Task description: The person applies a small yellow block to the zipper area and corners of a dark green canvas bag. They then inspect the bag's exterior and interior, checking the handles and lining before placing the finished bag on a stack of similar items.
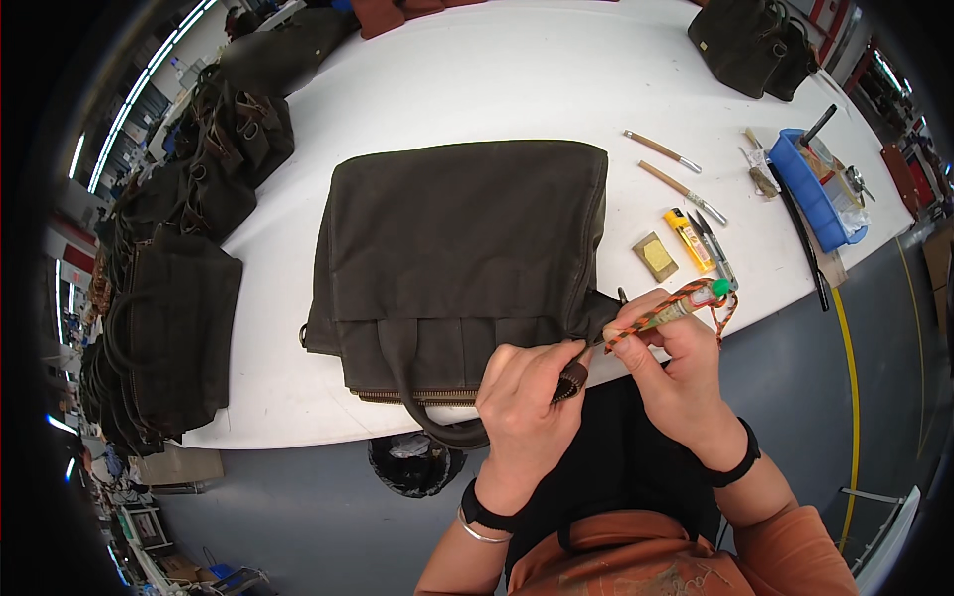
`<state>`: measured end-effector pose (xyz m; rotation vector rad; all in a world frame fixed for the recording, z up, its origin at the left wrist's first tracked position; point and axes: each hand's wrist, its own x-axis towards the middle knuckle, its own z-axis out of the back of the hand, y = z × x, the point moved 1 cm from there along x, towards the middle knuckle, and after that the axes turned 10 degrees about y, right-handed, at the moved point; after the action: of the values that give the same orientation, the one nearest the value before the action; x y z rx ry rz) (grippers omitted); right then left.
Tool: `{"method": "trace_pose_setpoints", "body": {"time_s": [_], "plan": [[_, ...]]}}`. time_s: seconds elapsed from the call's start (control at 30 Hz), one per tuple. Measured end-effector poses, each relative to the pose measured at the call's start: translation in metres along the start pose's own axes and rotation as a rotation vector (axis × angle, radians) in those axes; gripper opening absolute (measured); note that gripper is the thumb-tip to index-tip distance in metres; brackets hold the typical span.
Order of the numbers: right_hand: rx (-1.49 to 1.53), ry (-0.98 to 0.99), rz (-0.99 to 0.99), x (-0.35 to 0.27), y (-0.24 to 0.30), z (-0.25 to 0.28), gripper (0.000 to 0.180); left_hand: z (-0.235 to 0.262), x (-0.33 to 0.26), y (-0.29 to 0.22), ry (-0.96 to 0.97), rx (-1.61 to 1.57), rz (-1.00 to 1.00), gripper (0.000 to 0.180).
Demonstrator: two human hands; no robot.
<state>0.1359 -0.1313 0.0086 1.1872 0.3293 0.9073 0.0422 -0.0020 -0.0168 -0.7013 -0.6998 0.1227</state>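
A dark olive-brown fabric bag [467, 238] lies flat in front of me, its zipper [427, 396] and rolled handle [405, 387] toward my body. My left hand [532, 402] is closed on the zipper end at the bag's near right corner, where a curled brown piece with teeth [570, 381] shows by the fingers. Close beside it, my right hand [676, 363] grips a slim tool [681, 306] with a green end and an orange-and-green braided cord. The tool points toward the left fingertips; its tip is hidden among the fingers.
On the white table [477, 70], right of the bag, lie a yellow lighter [689, 239], a small block [655, 257], pens [717, 248] and wooden-handled tools [683, 192]. A blue bin [815, 189] stands farther right. Dark bags [179, 328] line the left side. Below the edge sits a trash bin [412, 467].
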Motion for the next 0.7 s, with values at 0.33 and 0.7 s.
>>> {"method": "trace_pose_setpoints", "body": {"time_s": [0.33, 0.7], "plan": [[-0.370, -0.081, 0.352, 0.001, -0.010, -0.013, 0.010, -0.004, -0.002, 0.001, 0.008, 0.006, -0.018, 0.023], [-0.309, -0.115, 0.286, 0.001, -0.013, -0.008, 0.013, -0.003, 0.000, 0.002, 0.013, 0.036, -0.029, 0.021]]}}
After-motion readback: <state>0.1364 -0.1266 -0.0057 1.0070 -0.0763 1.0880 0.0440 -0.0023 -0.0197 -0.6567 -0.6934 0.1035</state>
